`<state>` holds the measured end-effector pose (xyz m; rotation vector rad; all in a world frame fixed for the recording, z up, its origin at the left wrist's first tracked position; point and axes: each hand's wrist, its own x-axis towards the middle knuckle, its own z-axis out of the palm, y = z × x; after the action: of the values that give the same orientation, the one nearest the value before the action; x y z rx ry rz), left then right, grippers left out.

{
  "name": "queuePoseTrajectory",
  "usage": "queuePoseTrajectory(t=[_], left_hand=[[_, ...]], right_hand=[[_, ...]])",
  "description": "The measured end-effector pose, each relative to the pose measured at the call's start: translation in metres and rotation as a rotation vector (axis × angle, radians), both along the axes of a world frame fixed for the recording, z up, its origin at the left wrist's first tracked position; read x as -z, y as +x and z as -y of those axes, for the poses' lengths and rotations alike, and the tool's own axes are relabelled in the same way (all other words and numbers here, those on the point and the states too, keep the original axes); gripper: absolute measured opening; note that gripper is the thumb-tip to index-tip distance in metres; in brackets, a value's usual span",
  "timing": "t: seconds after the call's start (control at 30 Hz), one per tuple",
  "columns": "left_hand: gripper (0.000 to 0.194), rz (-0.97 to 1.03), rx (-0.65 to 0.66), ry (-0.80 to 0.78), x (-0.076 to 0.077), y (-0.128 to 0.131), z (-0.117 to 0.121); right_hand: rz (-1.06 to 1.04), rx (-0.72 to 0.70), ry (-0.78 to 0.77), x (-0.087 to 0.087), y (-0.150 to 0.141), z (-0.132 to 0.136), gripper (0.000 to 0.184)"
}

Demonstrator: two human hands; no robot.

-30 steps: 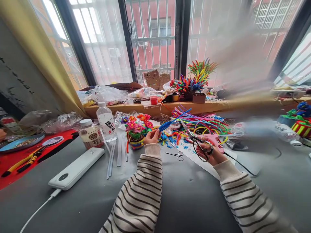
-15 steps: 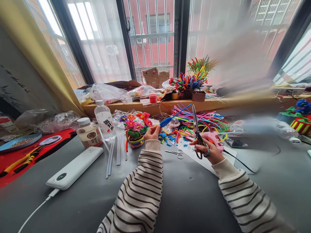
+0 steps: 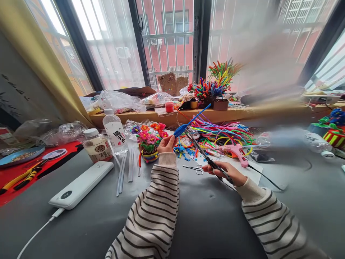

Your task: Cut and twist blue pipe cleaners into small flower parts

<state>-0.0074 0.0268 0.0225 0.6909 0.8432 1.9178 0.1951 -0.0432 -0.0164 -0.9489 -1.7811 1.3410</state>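
Between the thumb and fingers of my left hand (image 3: 166, 144) is a blue pipe cleaner piece (image 3: 181, 130), looped thick at its lower part, with a long stem slanting up to the right. My right hand (image 3: 229, 172) is wrapped round the handles of large scissors (image 3: 198, 146). Their blades point up and left, with the tips close by the blue piece; whether they touch it I cannot tell. Just behind my left hand stands a small pot of pipe cleaner flowers (image 3: 149, 155). Small scissors (image 3: 198, 169) lie on the grey table between my hands.
A pink glue gun (image 3: 237, 151) with a black cord lies behind my right hand. Further back is a heap of colourful pipe cleaners (image 3: 223, 131). Clear glue sticks (image 3: 122, 176), a white power bank (image 3: 82, 184), a water bottle (image 3: 115, 133) and a jar (image 3: 97, 147) are on the left.
The large scissors have swung from upright to slanting left, their tips now near the blue pipe cleaner piece. My left hand has shifted slightly left, and the piece's stem points up more steeply.
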Motion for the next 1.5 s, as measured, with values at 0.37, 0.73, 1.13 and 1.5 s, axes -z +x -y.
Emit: queuePoseTrajectory(t=[0.37, 0.73, 1.13, 1.5], left_hand=[[0.028, -0.072, 0.114, 0.025, 0.002, 0.005, 0.002], [0.03, -0.219, 0.181, -0.023, 0.005, 0.014, 0.008], [0.032, -0.23, 0.249, 0.016, 0.013, 0.02, 0.007], [0.029, -0.268, 0.237, 0.035, 0.015, 0.021, 0.008]], right_hand=[[0.12, -0.008, -0.022, -0.006, -0.01, 0.006, 0.038], [0.005, -0.001, -0.061, -0.001, -0.011, 0.004, 0.033], [-0.039, -0.009, -0.087, -0.001, -0.016, 0.007, 0.038], [-0.047, -0.061, -0.096, 0.004, -0.016, 0.005, 0.033]])
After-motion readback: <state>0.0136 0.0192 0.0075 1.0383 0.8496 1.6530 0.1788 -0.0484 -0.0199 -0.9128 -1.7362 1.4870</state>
